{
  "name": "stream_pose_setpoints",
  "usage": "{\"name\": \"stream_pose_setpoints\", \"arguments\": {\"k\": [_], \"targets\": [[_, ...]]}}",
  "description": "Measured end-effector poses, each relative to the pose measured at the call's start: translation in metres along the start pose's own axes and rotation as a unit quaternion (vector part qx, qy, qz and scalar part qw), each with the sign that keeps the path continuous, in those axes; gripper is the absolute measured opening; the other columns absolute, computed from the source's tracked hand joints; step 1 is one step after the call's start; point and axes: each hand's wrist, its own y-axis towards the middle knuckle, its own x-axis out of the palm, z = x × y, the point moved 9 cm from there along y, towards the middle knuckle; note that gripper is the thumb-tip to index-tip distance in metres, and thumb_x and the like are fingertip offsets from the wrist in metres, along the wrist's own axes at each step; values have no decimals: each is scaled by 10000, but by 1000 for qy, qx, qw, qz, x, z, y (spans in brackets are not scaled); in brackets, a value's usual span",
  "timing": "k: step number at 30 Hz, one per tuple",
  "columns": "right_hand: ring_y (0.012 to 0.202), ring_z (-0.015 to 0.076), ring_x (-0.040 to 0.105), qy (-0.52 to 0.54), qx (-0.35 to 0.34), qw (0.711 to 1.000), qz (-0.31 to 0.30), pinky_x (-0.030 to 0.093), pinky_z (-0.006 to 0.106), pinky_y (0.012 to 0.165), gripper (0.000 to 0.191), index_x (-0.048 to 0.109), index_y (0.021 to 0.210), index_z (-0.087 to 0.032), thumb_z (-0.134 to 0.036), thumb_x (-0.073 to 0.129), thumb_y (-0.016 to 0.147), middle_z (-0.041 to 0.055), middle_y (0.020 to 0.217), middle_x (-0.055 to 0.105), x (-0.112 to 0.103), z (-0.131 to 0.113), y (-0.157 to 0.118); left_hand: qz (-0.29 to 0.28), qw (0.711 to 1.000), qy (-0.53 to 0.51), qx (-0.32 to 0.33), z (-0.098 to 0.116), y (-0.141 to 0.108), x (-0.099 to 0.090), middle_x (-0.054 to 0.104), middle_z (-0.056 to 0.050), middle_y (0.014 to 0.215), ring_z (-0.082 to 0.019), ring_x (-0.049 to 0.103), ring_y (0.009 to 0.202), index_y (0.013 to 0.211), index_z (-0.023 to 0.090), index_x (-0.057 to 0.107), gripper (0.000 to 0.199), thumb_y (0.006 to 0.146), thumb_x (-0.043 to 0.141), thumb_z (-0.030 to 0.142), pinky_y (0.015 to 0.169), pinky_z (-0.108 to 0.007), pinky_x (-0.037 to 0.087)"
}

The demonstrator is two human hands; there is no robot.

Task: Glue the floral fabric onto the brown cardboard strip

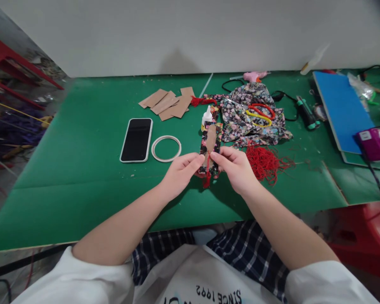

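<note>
Between both hands, above the green table, is a floral-cloth-covered cardboard piece (211, 137) with bare brown card showing in its middle. My left hand (185, 171) grips its left edge, thumb on top. My right hand (236, 166) pinches the right edge, its thumb near the centre. A red tassel (207, 180) hangs at the lower end, its red cord running up over the card between the thumbs. Just beyond the piece stands a white-tipped glue bottle (206, 117), partly hidden. Right of my right hand lies a heap of red threads (264, 164).
On the green table (82, 169) lie a phone (137, 140), a tape roll (166, 148), cardboard pieces (169, 103), floral fabric (240, 114) with scissors (260, 115), a cutter (307, 113) and a blue board (345, 109). A wall borders the far edge.
</note>
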Motion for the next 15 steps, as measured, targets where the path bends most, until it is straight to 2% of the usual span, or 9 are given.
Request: {"name": "stream_pose_setpoints", "arguments": {"k": [3, 7, 15], "targets": [[410, 53, 449, 2, -3, 1000, 17, 423, 182, 400, 307, 512, 585, -175, -395, 627, 765, -64, 497, 479, -5, 0, 1, -28, 999, 2, -25, -3, 0, 4, 614, -3, 662, -124, 589, 633, 713, 152, 610, 325, 795, 529, 456, 627, -251, 516], [405, 56, 459, 10, -7, 1000, 21, 428, 189, 397, 305, 510, 596, -177, -402, 624, 769, -60, 510, 496, -7, -1, 2, -36, 999, 22, -34, -5, -1, 6, 622, -6, 663, -126, 602, 636, 744, 144, 628, 260, 786, 545, 387, 655, -265, 520], [406, 54, 466, 4, -14, 1000, 4, 433, 180, 396, 289, 513, 623, -181, -402, 599, 787, -64, 505, 480, -3, -5, 0, -5, 998, 57, -5, 2, -1, 3, 607, 1, 626, -125, 580, 617, 695, 138, 607, 193, 744, 540, 312, 616, -250, 491]]}}
